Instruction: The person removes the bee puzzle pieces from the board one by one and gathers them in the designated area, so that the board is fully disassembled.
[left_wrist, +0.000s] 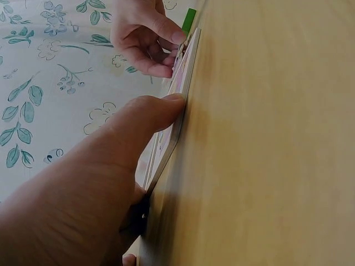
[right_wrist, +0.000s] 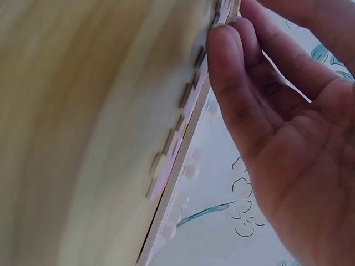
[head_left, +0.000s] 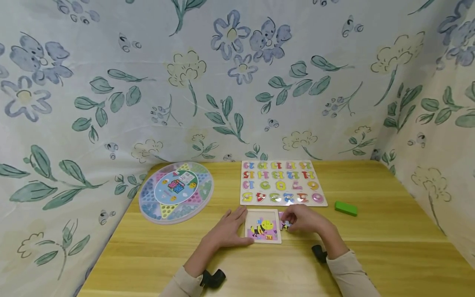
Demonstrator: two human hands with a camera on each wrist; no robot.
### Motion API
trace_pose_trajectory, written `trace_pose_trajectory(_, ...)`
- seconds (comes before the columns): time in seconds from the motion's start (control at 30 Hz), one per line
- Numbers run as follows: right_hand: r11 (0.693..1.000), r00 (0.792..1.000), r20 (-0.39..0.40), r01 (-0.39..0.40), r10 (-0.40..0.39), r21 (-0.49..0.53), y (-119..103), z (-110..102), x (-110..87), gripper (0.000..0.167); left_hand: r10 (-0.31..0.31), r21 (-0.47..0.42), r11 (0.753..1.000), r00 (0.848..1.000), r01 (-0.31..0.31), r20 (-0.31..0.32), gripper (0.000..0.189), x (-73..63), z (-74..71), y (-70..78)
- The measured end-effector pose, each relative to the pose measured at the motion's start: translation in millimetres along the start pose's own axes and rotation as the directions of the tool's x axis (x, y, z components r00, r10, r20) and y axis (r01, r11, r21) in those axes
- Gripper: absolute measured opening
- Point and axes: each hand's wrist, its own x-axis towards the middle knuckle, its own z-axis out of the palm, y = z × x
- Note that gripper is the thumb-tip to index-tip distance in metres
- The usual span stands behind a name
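A square wooden puzzle tray [head_left: 280, 239] with a bee picture lies in front of the person. Their left hand [head_left: 228, 232] holds its left side, the thumb along the near edge and the fingertips at the far left corner. Beside the tray's right edge, the right hand [head_left: 305, 218] has its thumb and fingertips together on a puzzle piece [right_wrist: 236, 8], mostly hidden by the fingers. Pink jigsaw pieces [right_wrist: 173, 147] with notched edges show below those fingertips in the right wrist view.
Behind the tray lies a number board [head_left: 283, 202] with colourful numerals. A round star-patterned game board [head_left: 205, 189] is at the back left, and a green block [head_left: 346, 208] at the right. Floral cloth [head_left: 237, 103] hangs behind the wooden table [head_left: 156, 255].
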Motion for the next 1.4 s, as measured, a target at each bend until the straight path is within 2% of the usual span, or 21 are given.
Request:
trace_pose_trajectory(0.37, 0.999, 1.0, 0.025, 0.006, -0.007, 0.038, 2.1, -1.3, -1.2, 0.029, 0.005, 0.008, 1.0, 1.0, -0.005, -0.008, 0.102, 0.5, 0.9, -0.6)
trace_pose_trajectory(1.07, 0.999, 0.999, -0.007, -0.034, 0.034, -0.01, 1.1, 0.1, 0.7, 0.031, 0.013, 0.022, 1.0, 1.0, -0.013, -0.013, 0.103, 1.1, 1.8, -2.4)
trace_pose_trajectory(1.4, 0.999, 0.999, -0.002, -0.042, 0.042, -0.017, 2.2, -0.1, 1.1, 0.03, 0.012, -0.003, 1.0, 1.0, -0.012, -0.009, 0.102, 0.0, 1.6, -1.5)
